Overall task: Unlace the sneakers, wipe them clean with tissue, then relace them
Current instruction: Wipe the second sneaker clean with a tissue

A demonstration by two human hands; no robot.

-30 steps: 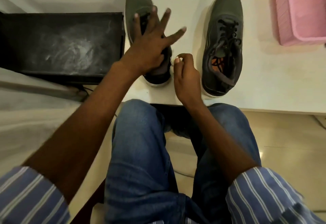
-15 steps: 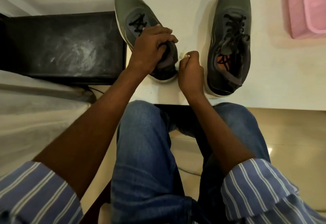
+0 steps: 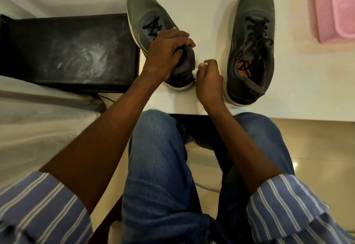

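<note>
On a white bench (image 3: 299, 89), the left hand (image 3: 165, 55) grips a soft, light sneaker (image 3: 153, 32) by its collar, the right hand (image 3: 208, 82) pinching flimsy tissue (image 3: 195, 70) against its heel.

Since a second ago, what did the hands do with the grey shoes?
The left hand, open above the left grey mesh sneaker before, came down and now grips its collar. The right hand moved its pinched white tissue against that sneaker's heel. The right grey sneaker and pink plastic basket stayed put.
</note>
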